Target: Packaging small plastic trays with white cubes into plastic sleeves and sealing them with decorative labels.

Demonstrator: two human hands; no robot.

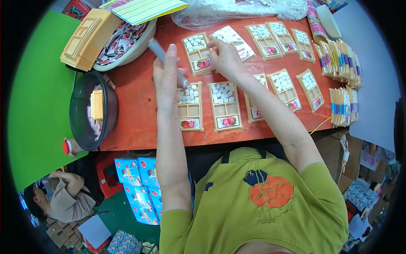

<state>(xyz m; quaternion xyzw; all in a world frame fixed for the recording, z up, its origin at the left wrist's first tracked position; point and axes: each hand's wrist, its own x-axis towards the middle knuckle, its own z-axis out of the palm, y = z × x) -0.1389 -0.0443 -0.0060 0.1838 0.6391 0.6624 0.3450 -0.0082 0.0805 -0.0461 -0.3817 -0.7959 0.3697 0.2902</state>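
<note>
My left hand (pixel 168 74) is closed round a bundle of thin clear plastic sticks (pixel 157 50), which show above and below the fingers. Beside it my right hand (pixel 227 59) reaches to the edge of a cream compartment tray (pixel 198 56), its fingertips pinched together; what they hold, if anything, is too small to make out. White cubes fill that tray's top section, and a card with a red fruit picture lies in its bottom one. Similar trays stand in two rows, among them a front tray (pixel 225 110) under my right forearm's left side. A tray (pixel 232 42) behind my right hand is partly covered.
On the left are a pale bowl (pixel 148 40) of small packets with a cream box (pixel 91 38) on it, and a dark basin (pixel 76 110). Stacked cream trays (pixel 340 63) line the right edge. A plastic bag (pixel 237 15) lies at the back. Another person sits lower left.
</note>
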